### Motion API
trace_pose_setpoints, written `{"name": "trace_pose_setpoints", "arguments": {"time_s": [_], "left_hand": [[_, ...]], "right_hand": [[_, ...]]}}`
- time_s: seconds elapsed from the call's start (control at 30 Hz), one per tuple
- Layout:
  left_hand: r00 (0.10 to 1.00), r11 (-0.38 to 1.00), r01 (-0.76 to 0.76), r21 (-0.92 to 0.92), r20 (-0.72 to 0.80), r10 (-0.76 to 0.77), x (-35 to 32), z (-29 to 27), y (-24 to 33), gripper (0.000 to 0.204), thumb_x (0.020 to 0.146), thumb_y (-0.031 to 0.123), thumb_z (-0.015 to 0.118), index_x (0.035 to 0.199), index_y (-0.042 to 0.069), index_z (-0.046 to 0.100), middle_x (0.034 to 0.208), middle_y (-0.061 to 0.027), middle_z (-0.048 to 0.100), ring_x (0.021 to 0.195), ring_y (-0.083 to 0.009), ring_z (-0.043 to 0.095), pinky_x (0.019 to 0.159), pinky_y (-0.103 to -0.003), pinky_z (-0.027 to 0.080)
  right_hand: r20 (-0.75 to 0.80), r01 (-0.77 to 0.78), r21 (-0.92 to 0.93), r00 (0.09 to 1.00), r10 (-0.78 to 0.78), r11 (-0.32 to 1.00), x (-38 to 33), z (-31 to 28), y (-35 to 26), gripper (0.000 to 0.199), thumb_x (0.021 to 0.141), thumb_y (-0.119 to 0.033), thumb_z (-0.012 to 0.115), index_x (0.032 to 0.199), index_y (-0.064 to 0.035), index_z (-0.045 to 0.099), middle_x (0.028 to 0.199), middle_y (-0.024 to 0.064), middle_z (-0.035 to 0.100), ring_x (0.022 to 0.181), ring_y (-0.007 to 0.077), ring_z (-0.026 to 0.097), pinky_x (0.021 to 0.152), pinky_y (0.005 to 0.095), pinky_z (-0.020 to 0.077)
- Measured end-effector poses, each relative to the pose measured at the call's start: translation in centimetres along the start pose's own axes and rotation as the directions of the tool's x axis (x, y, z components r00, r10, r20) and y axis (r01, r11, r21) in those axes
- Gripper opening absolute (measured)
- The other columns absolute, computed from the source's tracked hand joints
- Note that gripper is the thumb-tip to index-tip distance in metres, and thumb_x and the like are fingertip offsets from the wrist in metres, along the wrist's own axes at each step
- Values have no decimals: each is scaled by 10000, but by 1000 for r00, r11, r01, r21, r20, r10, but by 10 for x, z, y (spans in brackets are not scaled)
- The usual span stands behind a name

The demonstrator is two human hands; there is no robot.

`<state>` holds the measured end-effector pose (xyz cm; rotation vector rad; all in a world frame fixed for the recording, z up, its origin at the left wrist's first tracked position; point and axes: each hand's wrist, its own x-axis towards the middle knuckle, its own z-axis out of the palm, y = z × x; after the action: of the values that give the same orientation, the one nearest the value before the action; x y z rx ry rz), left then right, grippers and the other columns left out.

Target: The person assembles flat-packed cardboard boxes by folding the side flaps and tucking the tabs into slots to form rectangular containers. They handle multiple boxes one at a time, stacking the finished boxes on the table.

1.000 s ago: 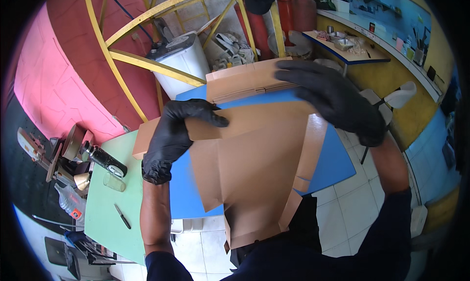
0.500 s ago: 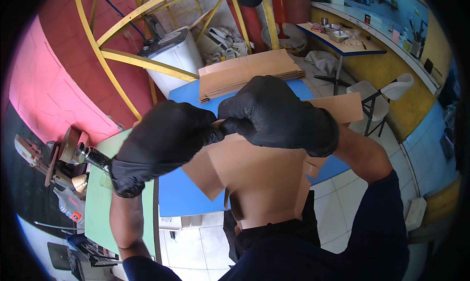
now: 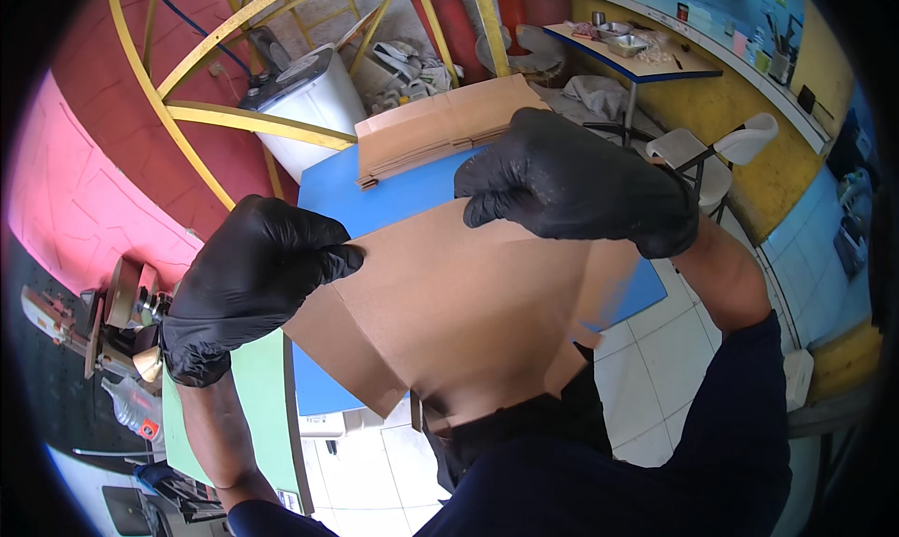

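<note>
A sheet of brown cardboard [image 3: 449, 303] with cut flaps and creases hangs in front of me, its lower end near my lap. My left hand [image 3: 257, 279], in a black glove, pinches its upper left edge between thumb and fingers. Higher up, my right hand [image 3: 571, 186], also black-gloved, grips the top edge towards the right. A flap on the sheet's right side is blurred. Beyond it, a stack of folded brown cardboard [image 3: 449, 130] lies at the far end of the blue table [image 3: 328, 195].
A green table [image 3: 243, 415] stands to the left, with a plastic bottle [image 3: 131, 406] beside it. Yellow metal framing [image 3: 253, 118] rises behind, before a white appliance [image 3: 314, 106]. At right are a chair [image 3: 693, 153] and a small table [image 3: 646, 59] with metal bowls.
My hands have moved apart, the left one left and down, the right one to the right. The cardboard's top edge, bunched between them before, is now spread out.
</note>
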<state>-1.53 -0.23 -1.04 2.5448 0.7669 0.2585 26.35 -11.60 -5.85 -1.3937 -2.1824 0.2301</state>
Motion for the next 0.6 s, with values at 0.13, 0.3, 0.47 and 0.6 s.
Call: {"name": "trace_pose_setpoints", "arguments": {"time_s": [0.13,0.3,0.47,0.6], "left_hand": [[995,999,-26,-40,-102,21,-3,-4,-6,193,912,130,812,965,-50,769,750,-148,733,682,-98,598,678,-325,515],[989,999,40,-27,-141,-44,-4,-6,-20,205,886,113,845,966,-60,767,792,-129,751,738,-109,639,718,-320,532],[976,982,91,-168,-183,-122,2,-12,-57,267,883,119,864,1073,-29,748,949,-81,766,842,-117,661,787,-308,551],[921,971,131,-200,-339,-194,-1,-24,-125,380,906,184,851,1201,2,695,1038,-48,740,920,-110,657,831,-292,541]], "right_hand": [[-39,-49,13,998,50,999,-3,-17,14,307,861,-181,805,1083,28,767,982,202,762,914,274,731,835,389,559],[-106,-90,48,990,94,995,-11,-23,29,336,823,-115,838,1089,63,739,969,183,757,883,228,721,790,347,561],[-108,-54,-22,993,51,998,-8,-23,36,450,816,-149,863,1199,18,697,1050,160,753,977,248,715,886,379,548],[-332,-50,-217,943,-26,975,-11,-25,41,755,830,-213,879,1484,-44,542,1301,151,711,1196,266,664,1089,407,483]]}}
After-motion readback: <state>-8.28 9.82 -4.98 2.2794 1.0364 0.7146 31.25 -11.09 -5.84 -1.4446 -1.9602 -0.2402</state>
